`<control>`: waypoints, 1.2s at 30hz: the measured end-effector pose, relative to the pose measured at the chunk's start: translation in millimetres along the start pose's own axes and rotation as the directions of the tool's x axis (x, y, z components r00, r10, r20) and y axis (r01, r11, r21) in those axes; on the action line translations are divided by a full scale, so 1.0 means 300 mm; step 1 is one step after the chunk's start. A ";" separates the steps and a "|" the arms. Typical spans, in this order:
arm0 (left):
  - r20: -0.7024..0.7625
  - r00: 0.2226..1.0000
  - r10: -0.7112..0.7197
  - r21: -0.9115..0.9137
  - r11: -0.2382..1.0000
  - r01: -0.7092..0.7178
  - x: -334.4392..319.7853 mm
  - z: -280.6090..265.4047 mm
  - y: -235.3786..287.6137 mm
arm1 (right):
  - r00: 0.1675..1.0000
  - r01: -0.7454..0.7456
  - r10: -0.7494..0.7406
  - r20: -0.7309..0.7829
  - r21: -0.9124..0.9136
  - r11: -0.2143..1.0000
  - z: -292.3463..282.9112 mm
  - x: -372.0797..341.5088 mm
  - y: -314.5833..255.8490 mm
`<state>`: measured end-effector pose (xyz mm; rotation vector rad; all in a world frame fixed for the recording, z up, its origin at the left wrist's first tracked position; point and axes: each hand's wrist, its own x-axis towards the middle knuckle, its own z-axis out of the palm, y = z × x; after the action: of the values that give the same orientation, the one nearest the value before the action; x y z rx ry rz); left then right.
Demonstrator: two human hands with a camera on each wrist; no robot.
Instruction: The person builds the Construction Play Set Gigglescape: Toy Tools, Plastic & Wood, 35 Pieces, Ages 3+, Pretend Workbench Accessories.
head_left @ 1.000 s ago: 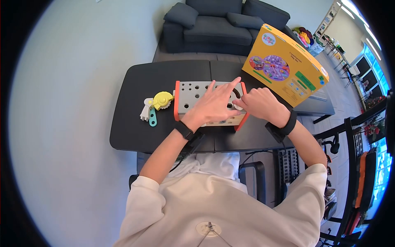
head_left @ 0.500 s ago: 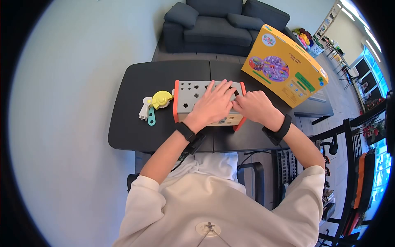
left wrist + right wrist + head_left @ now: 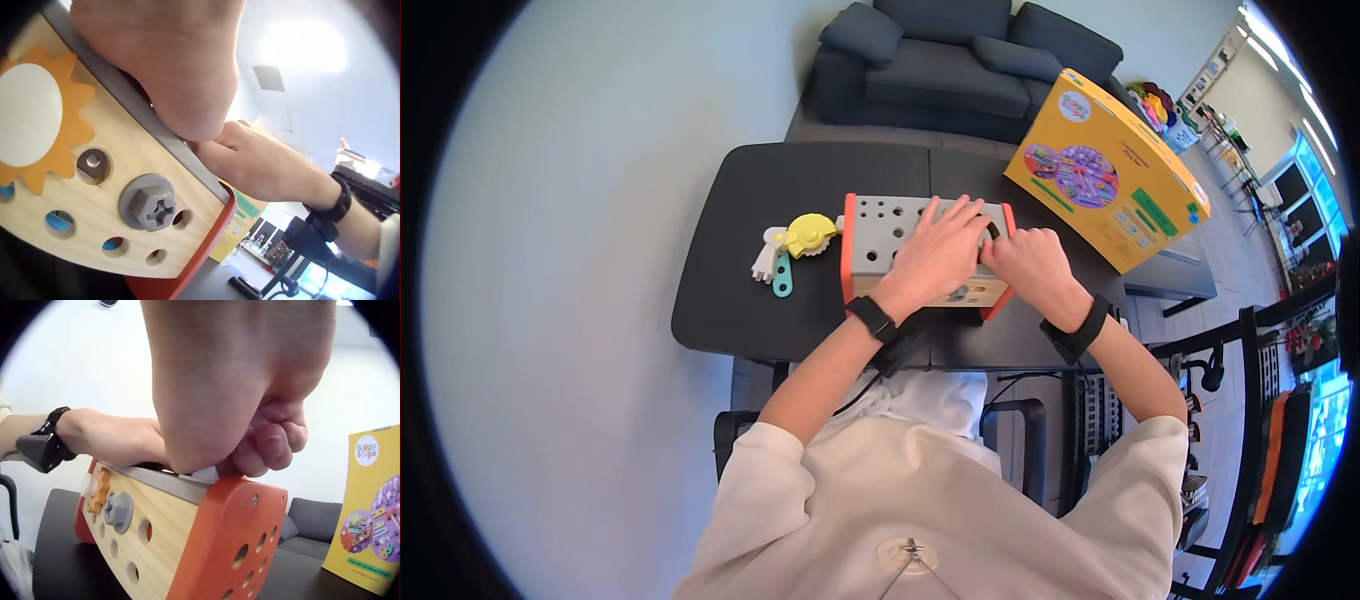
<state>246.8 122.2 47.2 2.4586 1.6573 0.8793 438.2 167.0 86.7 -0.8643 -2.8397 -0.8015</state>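
A toy workbench box (image 3: 885, 240) with a grey, holed top, wooden sides and red ends stands on the black table. My left hand (image 3: 935, 255) lies flat across its top, fingers straight. Beside it, at the right end of the top, my right hand (image 3: 1037, 265) has its fingers curled down and pinches a small white piece (image 3: 206, 474), mostly hidden under the hand. A grey hex bolt (image 3: 150, 206) and an orange gear (image 3: 80, 125) with a white centre are fixed to the wooden side facing me.
Left of the box lie a yellow toy circular saw (image 3: 808, 236), a white claw-like piece (image 3: 767, 256) and a teal holed strip (image 3: 782, 277). A yellow carton (image 3: 1110, 175) stands at the table's back right. Behind the table (image 3: 730, 230) is a dark sofa (image 3: 950, 80).
My right hand has turned and curled more over the white piece, which was visible in the head view before. The fingers of my left hand have drawn together. The head view has shifted slightly.
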 end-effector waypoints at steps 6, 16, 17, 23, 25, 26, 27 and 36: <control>-0.412 0.899 -0.151 -0.445 0.894 -0.053 -0.059 -0.102 -0.010 | 0.998 0.035 -0.035 -0.042 -0.012 0.999 0.020 -0.015 0.002; -0.207 0.794 -0.572 0.338 0.720 0.607 -0.740 -0.117 -0.340 | 0.988 -0.149 0.152 -0.035 0.093 0.984 -0.029 -0.018 -0.029; -0.168 0.784 -0.597 0.363 0.702 0.612 -0.769 -0.105 -0.343 | 0.987 -0.159 0.162 -0.014 0.147 0.976 -0.045 -0.019 -0.029; -0.143 0.849 -0.509 0.386 0.761 0.521 -0.832 -0.100 -0.314 | 0.959 -0.270 0.281 0.037 0.427 0.863 -0.043 -0.039 0.030; -0.157 0.855 -0.495 0.384 0.767 0.515 -0.839 -0.093 -0.291 | 0.936 -0.323 0.346 0.061 0.540 0.777 -0.062 -0.039 0.045; -0.169 0.861 -0.480 0.363 0.782 0.507 -0.842 -0.087 -0.280 | 0.929 -0.331 0.366 0.050 0.552 0.765 -0.074 -0.040 0.049; -0.180 0.868 -0.463 0.346 0.796 0.496 -0.843 -0.085 -0.272 | 0.921 -0.339 0.387 0.039 0.567 0.751 -0.086 -0.041 0.050; -0.160 0.866 -0.473 0.092 0.867 0.490 -0.777 -0.096 -0.285 | 0.958 -0.246 0.280 0.053 0.652 0.717 -0.168 -0.032 -0.016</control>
<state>99.9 -51.0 -57.4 1.9225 2.2977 0.8926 439.5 133.4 125.9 -1.0492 -2.5451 0.2191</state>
